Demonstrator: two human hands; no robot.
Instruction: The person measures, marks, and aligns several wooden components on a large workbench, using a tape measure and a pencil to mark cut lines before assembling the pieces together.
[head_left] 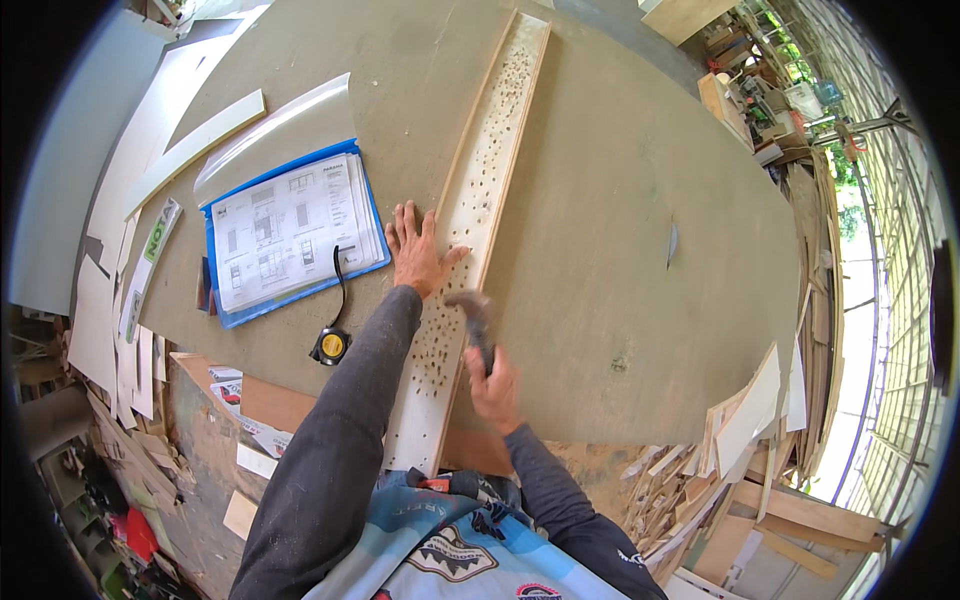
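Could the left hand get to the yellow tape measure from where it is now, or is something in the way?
Probably yes. The left hand lies flat on the long white drilled board, holding nothing, and the tape measure sits on the bare table just left of that forearm, below the blue folder. Nothing lies between them.

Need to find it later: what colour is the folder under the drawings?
Blue folder, head view.
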